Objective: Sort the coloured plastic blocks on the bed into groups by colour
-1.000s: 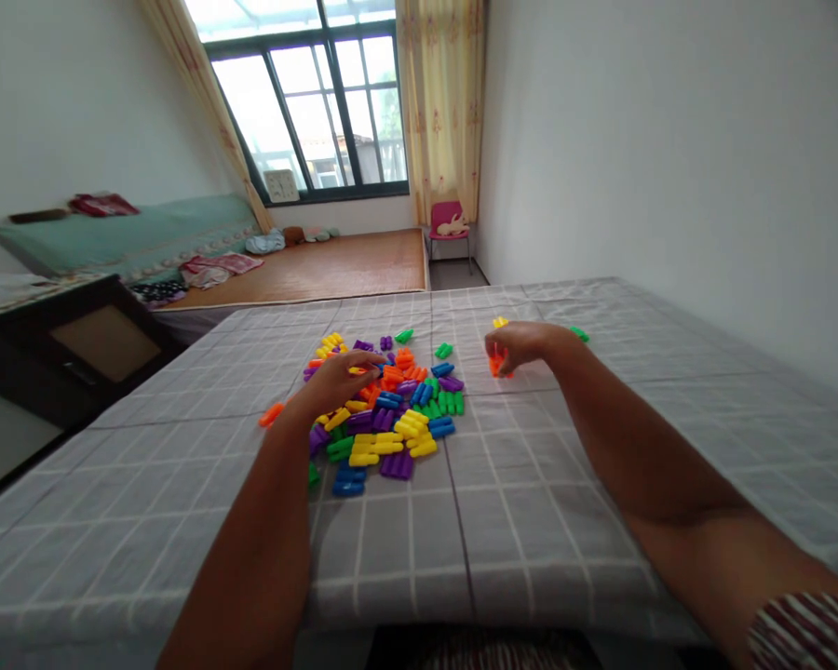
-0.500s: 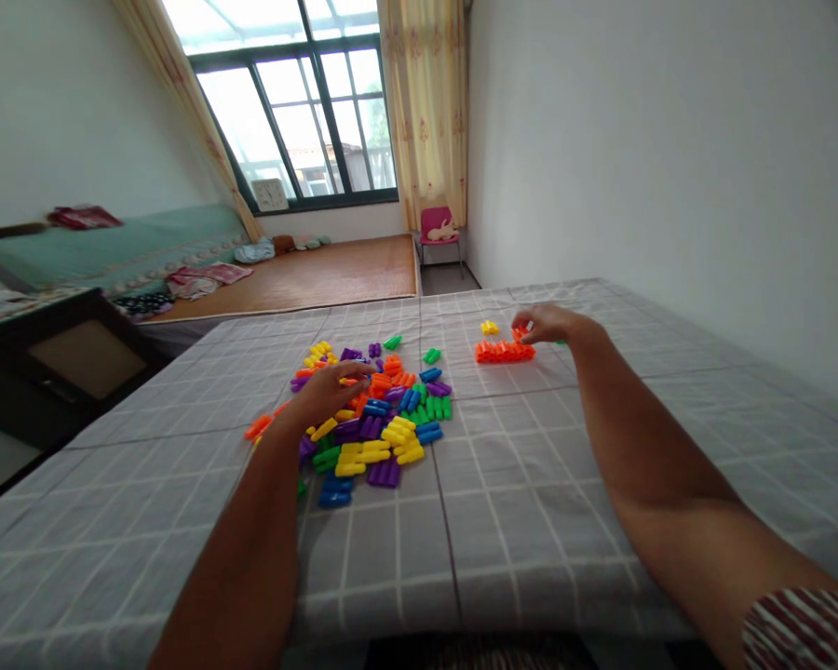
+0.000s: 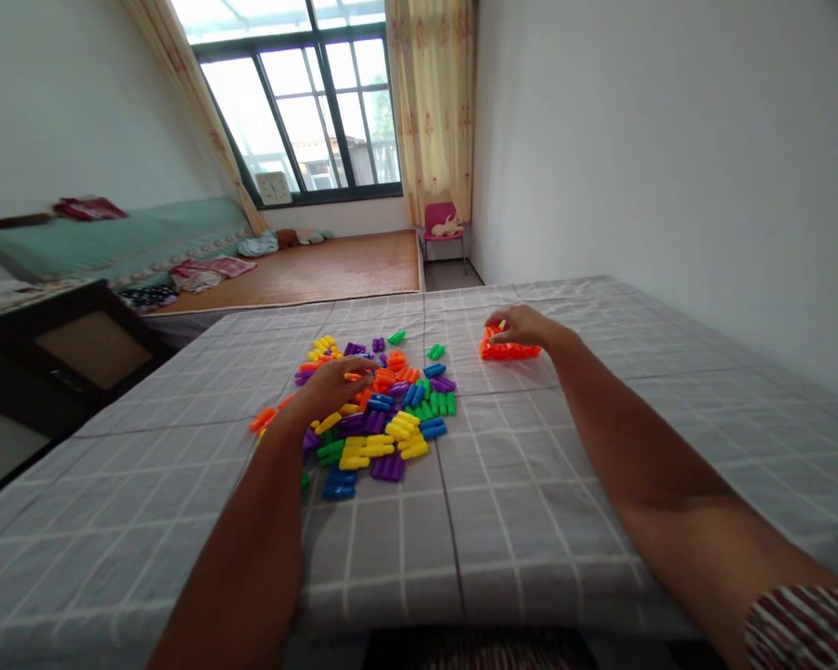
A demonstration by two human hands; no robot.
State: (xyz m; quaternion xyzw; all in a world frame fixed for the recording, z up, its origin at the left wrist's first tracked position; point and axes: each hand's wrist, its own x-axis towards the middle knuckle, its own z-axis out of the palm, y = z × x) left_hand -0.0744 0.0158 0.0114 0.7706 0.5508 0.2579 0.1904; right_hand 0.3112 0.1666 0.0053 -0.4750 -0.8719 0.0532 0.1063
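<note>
A heap of plastic building blocks [image 3: 373, 448] in yellow, purple, orange, green and blue lies on the left of the table. Over its upper left part rests my left hand [image 3: 331, 383], fingers stretched out and apart, with orange blocks showing beneath them. Farther right, a joined row of orange blocks [image 3: 509, 353] lies on the cloth. My right hand [image 3: 523, 324] pinches an orange block [image 3: 491, 333] at the left end of that row, just above or touching it; the fingers hide the exact contact.
A grey checked cloth [image 3: 531, 465] covers the table. Loose green blocks [image 3: 436, 352] lie between the heap and the row. Beyond the table are a bed [image 3: 349, 265], a pink chair [image 3: 439, 220] and a window; a dark cabinet [image 3: 70, 344] stands to the left.
My right hand has moved left along the orange row with its orange block, from the right part to the left end, now covering the yellow block behind. My left hand has barely moved.
</note>
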